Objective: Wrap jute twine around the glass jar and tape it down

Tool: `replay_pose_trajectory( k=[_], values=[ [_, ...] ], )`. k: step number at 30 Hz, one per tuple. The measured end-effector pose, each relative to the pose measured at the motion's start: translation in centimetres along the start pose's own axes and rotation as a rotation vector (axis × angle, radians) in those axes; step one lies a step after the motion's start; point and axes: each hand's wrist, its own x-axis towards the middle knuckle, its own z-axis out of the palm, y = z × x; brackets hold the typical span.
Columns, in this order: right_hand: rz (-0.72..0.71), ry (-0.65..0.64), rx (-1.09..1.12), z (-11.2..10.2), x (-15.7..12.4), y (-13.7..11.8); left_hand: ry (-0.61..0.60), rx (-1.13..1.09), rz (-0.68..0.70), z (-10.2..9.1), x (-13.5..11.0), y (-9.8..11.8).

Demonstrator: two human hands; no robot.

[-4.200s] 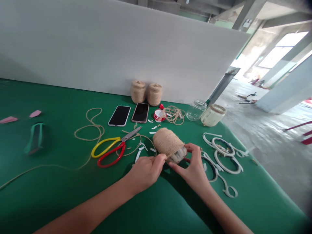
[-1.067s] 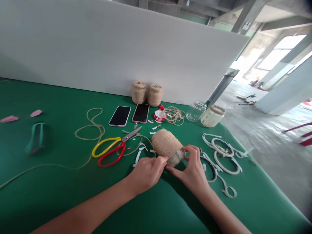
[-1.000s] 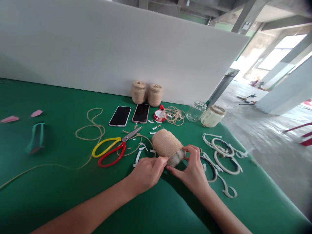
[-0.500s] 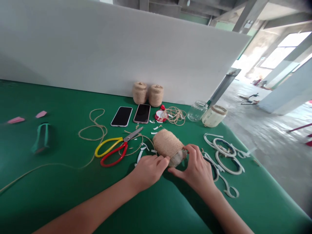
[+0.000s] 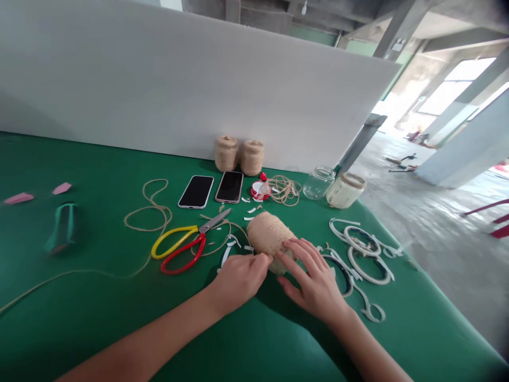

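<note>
A glass jar wrapped in jute twine lies on its side on the green table. My left hand is closed, its fingertips pinching at the twine on the jar's near end. My right hand lies over the jar's bare glass end with its fingers stretched out and spread, pressing on it and hiding that end.
Red-and-yellow scissors and loose twine lie left of the jar. Two phones, two twine spools, a red tape roll and two jars sit behind. White rings and strips lie to the right.
My right hand has let go its curled grip on the jar's glass end and now lies flat over it. The jar has rolled slightly left. My left hand stays at the twine.
</note>
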Motion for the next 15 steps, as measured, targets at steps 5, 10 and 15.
replay_pose_trajectory(
  k=[5, 10, 15],
  values=[
    [0.025, -0.032, 0.068, 0.2, -0.1, 0.2, -0.018, -0.016, -0.009, -0.4, 0.2, 0.0],
    [0.041, -0.132, 0.12, 0.2, -0.1, 0.3, -0.06, -0.025, 0.037, -1.6, 0.5, -0.1],
    [0.069, -0.116, 0.092, 0.3, -0.1, 0.8, -0.21, 0.066, -0.063, -3.5, 1.7, -1.7]
  ],
)
